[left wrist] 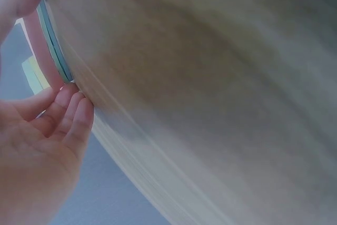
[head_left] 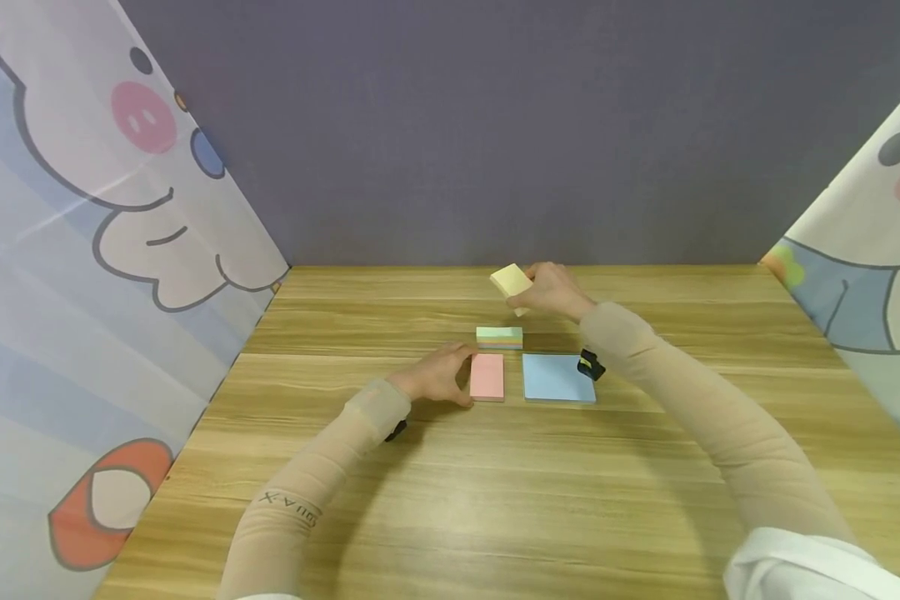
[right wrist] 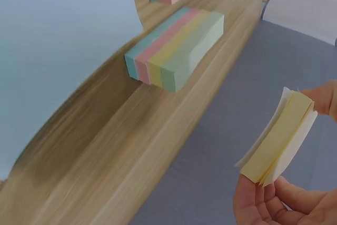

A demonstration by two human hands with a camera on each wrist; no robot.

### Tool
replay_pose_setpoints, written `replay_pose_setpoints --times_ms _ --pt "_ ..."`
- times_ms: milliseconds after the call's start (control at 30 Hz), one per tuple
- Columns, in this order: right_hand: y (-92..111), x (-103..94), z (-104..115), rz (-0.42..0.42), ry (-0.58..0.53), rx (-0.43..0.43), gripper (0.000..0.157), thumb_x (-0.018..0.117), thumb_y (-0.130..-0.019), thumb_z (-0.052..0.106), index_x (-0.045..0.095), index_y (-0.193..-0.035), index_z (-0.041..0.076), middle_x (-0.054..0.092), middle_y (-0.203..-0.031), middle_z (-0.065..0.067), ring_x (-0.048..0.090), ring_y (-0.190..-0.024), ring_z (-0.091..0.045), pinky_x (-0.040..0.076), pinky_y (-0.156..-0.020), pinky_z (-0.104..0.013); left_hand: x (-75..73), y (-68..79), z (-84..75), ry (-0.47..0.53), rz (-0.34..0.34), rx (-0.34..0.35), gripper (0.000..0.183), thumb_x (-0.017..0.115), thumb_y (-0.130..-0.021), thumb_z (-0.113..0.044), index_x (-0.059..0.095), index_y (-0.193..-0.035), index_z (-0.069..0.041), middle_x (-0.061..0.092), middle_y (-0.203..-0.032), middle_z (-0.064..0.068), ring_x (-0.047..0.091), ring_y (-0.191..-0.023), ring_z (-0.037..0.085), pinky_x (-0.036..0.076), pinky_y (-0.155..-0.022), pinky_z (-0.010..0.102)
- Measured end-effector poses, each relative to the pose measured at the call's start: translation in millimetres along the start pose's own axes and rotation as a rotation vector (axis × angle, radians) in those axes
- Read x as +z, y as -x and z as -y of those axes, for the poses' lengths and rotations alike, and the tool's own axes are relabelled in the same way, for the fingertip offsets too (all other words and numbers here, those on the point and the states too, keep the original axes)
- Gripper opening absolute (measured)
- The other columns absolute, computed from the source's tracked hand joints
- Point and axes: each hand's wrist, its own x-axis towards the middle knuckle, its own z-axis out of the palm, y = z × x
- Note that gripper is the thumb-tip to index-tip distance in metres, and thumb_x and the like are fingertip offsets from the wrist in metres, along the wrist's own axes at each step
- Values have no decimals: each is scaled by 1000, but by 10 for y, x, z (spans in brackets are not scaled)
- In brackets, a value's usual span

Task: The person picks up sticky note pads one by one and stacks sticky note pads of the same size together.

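Observation:
My left hand (head_left: 437, 375) holds a small pink sticky note pad (head_left: 487, 377) at its two ends, thumb on the near end and fingers on the far one. In the left wrist view teal layers show under the pad's pink top (left wrist: 38, 38). Raised over the back of the table, my right hand (head_left: 555, 290) pinches a pale yellow sticky note pad (head_left: 508, 282). In the right wrist view that yellow pad (right wrist: 276, 140) is tilted, with thumb and fingers at opposite ends and its outer sheets splayed slightly.
Just behind the pink pad lies a sticky note block (head_left: 499, 337) in green, yellow, pink and blue layers. A larger light blue pad (head_left: 551, 377) lies to its right. The wooden table (head_left: 450, 500) meets a grey panel (head_left: 450, 133) at the back. Cartoon-printed sheets (head_left: 67, 333) hang at the sides.

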Motion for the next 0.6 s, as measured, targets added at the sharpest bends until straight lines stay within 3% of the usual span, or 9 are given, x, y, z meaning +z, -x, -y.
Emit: replay_pose_setpoints --times_ms 200,600 --pt "73 34 -13 5 -1 -13 50 71 -70 32 63 -108 1 64 -92 -10 52 -75 -20 39 -58 -24 3 5 15 13 -4 5 91 76 -71 -37 27 -143 -9 24 -149 12 18 -139 31 23 -111 48" --pt "277 82 4 58 15 -33 55 72 -68 29 59 -114 1 63 -100 -10 54 -79 -20 43 -60 -24 23 -22 36 6 -9 19 92 77 -70 -37 28 -142 -9 26 -148 11 19 -138 32 22 -111 49"
